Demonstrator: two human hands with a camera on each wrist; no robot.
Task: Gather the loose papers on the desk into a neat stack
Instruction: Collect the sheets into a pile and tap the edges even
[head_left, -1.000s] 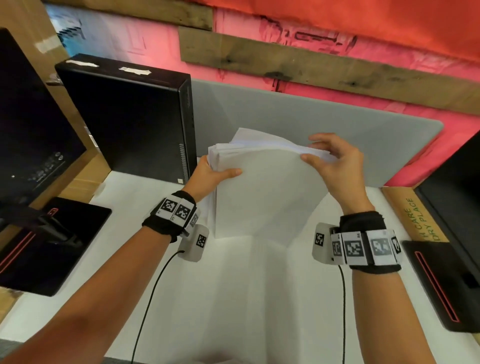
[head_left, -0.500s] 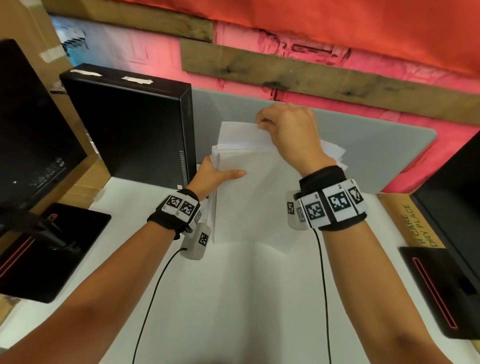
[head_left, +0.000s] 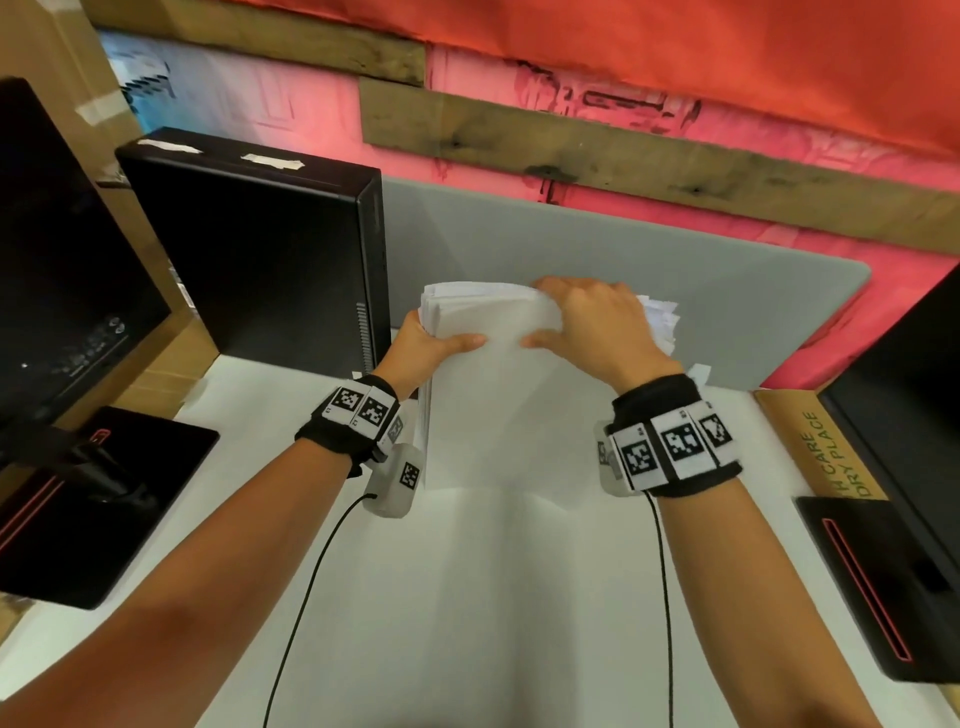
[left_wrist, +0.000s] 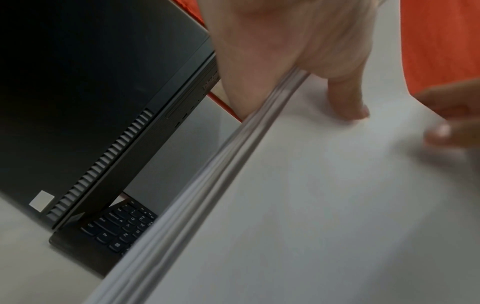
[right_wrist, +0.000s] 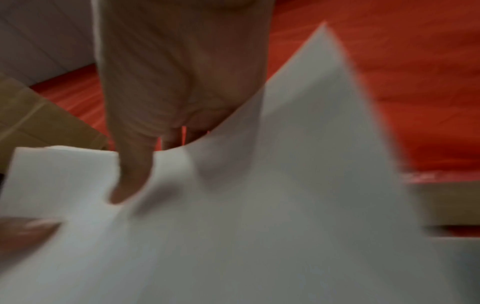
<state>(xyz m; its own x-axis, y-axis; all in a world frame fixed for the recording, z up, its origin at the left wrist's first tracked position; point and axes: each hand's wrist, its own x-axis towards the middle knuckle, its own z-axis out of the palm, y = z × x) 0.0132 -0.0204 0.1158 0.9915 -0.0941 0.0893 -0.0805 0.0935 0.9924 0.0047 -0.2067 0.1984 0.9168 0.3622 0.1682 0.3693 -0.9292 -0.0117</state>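
I hold the papers (head_left: 488, 374) upright on the desk (head_left: 467, 597), their bottom edge resting on the white top just in front of the grey divider (head_left: 623, 260). My left hand (head_left: 426, 348) grips the stack at its upper left edge: the thumb lies across the front sheet and the fingers are curled round behind, where I cannot see them from the head view. The left wrist view shows the edge of the stack as many thin layers running past my palm, with my thumb (left_wrist: 348, 102) flat on the front sheet.

My right hand (head_left: 597, 327) clasps the top of the stack right of its middle, fingers bent over the top edge and thumb pressed on the front sheet. Some sheets stick out to the right of this hand, not lined up with the others. In the right wrist view, which is blurred, a finger (right_wrist: 132, 164) presses into a curved sheet.

Left of the papers stands a black computer case (head_left: 249, 260), close beside my left hand. A black keyboard (left_wrist: 116, 230) lies behind the stack, at the foot of the case. Further left of the papers is a monitor (head_left: 62, 260) on its black base. Right of the papers, a cardboard box (head_left: 821, 441) lies at the desk's edge.
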